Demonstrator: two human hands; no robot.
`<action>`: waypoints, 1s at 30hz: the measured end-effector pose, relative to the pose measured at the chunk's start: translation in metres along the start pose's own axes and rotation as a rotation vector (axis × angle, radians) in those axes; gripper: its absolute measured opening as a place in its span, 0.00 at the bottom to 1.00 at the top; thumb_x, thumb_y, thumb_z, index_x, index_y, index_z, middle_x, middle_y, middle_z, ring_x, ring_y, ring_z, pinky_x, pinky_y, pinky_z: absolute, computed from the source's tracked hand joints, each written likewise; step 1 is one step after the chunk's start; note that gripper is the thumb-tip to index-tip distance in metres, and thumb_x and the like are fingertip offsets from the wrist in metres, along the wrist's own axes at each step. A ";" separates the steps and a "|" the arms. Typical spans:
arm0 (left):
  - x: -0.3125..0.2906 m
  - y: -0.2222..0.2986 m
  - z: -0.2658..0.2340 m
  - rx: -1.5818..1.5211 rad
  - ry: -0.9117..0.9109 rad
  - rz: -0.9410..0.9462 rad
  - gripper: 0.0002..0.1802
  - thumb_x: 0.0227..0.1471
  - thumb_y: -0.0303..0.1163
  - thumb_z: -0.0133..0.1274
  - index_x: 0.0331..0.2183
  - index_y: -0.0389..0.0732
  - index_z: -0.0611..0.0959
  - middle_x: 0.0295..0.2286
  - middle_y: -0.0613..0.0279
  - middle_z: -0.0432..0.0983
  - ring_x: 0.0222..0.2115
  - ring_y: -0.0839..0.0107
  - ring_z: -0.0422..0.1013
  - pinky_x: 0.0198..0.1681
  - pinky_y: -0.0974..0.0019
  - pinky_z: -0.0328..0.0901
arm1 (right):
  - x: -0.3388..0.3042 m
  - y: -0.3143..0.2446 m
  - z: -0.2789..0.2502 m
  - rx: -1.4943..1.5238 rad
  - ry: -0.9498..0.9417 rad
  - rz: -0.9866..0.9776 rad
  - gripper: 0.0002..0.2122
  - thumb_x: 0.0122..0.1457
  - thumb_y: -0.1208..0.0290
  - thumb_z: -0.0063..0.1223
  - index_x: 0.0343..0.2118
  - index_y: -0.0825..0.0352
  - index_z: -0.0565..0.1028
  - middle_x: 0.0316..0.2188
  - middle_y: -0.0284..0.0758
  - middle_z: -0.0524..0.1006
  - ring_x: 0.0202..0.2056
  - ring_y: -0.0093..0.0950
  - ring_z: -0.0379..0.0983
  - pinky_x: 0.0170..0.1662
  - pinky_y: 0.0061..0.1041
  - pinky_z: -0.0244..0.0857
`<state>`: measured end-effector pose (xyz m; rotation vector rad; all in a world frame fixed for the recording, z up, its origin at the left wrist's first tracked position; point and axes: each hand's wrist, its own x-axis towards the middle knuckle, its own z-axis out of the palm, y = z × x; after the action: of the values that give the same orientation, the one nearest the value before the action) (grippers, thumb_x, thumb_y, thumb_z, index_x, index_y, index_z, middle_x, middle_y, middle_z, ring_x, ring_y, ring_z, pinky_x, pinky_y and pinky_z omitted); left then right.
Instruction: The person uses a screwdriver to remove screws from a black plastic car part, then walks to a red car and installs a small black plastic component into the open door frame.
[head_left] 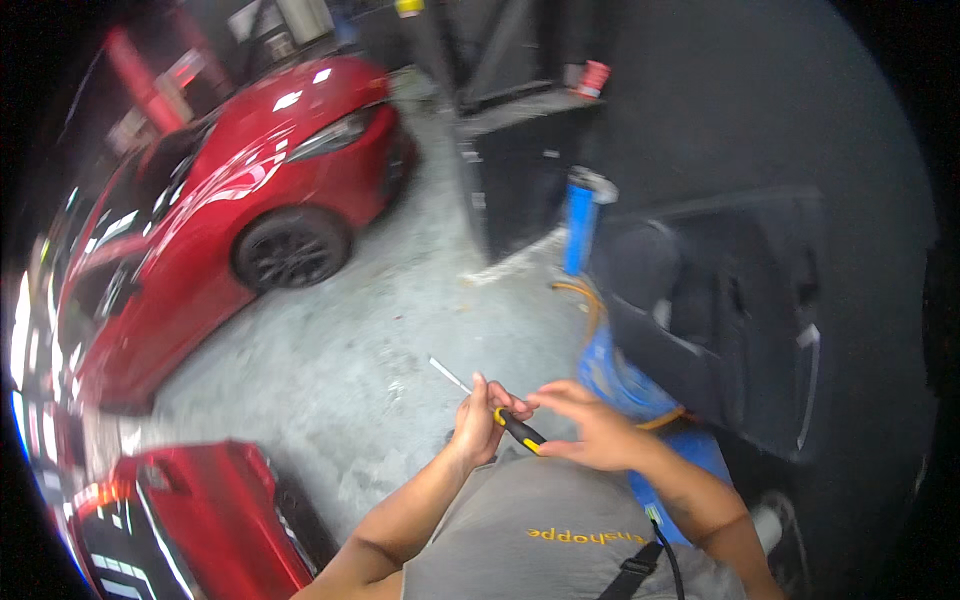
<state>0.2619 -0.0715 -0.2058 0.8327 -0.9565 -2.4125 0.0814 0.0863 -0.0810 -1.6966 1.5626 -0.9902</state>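
A person in a grey top [520, 520] stands near me with 2 bare hands raised in front of the body, a screwdriver [519, 429] between them. It sits above the grey floor [380, 330], tilted, its thin pale shaft [449, 374] pointing up and away toward the left. The left hand [481, 425] is closed around it where the shaft meets the handle, thumb laid along the metal. The right hand [597, 432] is spread fairly wide, thumb and fingers apart beside the black and yellow handle; I cannot tell whether its thumb touches the butt.

I'd judge the tool light enough for 1 hand, stiff all along and not fragile. The handle looks made for a firm grip, so that is the place to take hold; the bare shaft is likely smoother and could slip or roll between the fingers.

Ahead on the left stands a red car [270, 165]; a blue cylinder [579, 225] stands upright on the far right.
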 end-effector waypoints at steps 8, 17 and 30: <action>-0.025 0.133 -0.281 0.622 0.692 -0.003 0.20 0.67 0.49 0.54 0.37 0.40 0.79 0.20 0.67 0.68 0.17 0.72 0.67 0.23 0.63 0.71 | 0.121 -0.234 -0.023 0.349 0.222 -0.264 0.25 0.57 0.71 0.65 0.58 0.68 0.72 0.48 0.44 0.75 0.51 0.36 0.72 0.54 0.33 0.66; -0.097 0.098 -0.438 0.526 1.017 -0.307 0.23 0.60 0.44 0.62 0.45 0.35 0.79 0.20 0.60 0.72 0.16 0.67 0.71 0.21 0.59 0.71 | 0.306 -0.332 0.067 -0.557 0.377 0.093 0.11 0.62 0.76 0.56 0.46 0.72 0.72 0.36 0.43 0.74 0.37 0.31 0.73 0.39 0.24 0.67; -0.129 0.080 -0.489 0.126 1.468 -0.650 0.22 0.58 0.42 0.64 0.43 0.34 0.78 0.29 0.53 0.78 0.23 0.61 0.75 0.23 0.54 0.74 | 0.587 -0.363 0.073 -0.680 0.422 0.161 0.05 0.67 0.79 0.48 0.34 0.74 0.73 0.24 0.37 0.72 0.21 0.26 0.71 0.25 0.17 0.67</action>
<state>0.6913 -0.2837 -0.3866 2.6250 -0.1893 -1.3142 0.3461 -0.4611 0.2538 -1.8102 2.4854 -0.8137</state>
